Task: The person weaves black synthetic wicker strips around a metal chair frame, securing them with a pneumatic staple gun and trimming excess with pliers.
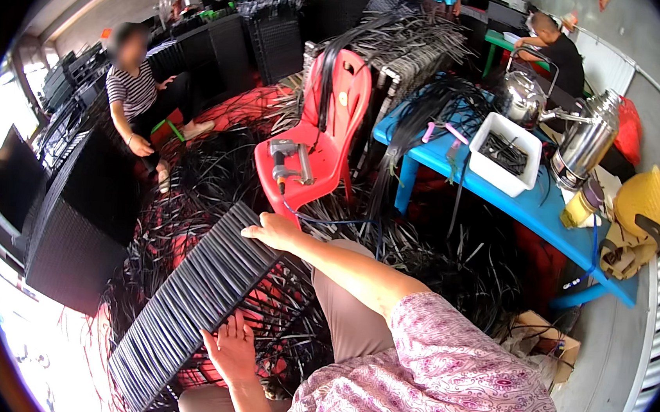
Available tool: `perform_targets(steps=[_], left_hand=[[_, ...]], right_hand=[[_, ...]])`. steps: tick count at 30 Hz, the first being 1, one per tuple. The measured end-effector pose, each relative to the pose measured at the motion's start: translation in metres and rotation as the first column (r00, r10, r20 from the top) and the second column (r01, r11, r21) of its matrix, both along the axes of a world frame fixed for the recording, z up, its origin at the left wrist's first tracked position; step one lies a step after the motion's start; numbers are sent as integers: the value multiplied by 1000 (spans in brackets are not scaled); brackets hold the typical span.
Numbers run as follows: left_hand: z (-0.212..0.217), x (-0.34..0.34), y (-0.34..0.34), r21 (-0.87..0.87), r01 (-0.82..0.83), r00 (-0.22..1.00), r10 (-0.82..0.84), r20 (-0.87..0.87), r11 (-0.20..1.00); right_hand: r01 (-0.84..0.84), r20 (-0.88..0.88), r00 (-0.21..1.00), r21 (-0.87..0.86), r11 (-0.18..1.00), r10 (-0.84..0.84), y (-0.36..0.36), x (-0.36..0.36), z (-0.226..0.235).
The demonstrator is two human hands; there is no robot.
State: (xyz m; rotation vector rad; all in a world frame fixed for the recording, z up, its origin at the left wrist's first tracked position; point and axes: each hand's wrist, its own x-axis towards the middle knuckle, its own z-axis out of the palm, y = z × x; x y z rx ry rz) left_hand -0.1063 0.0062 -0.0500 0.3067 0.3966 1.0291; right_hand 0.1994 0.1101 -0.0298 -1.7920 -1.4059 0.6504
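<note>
A long woven panel of dark grey strips is laid slantwise across the lap, running from about 7 o'clock up toward the picture's centre, probably so that its whole ribbed face lies within reach. Around it, loose black strips are heaped over the floor from 9 o'clock round to 3 o'clock. A red plastic chair is set just past the panel's far end at 12 o'clock, with a grey power tool resting on its seat, likely kept at hand there. The panel's upper corner is gripped by the right hand, fingers curled over the edge. The left hand is spread flat and open against the lower long edge, apparently steadying it.
</note>
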Motion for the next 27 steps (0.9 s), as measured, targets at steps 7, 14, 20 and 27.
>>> perform_targets(steps=[7, 14, 20, 27], left_hand=[[11, -1, -8, -105, -2, 997, 11, 82, 994], [-5, -11, -39, -189, 48, 998, -37, 58, 981], [-11, -2, -55, -209, 7, 1000, -7, 1, 978], [-38, -11, -62, -122, -87, 992, 75, -97, 989]], right_hand=[[48, 114, 992, 12, 999, -49, -10, -1, -5], [40, 146, 988, 80, 996, -51, -56, -4, 5], [117, 166, 978, 64, 991, -126, -77, -1, -3], [111, 105, 988, 50, 993, -116, -108, -5, -9]])
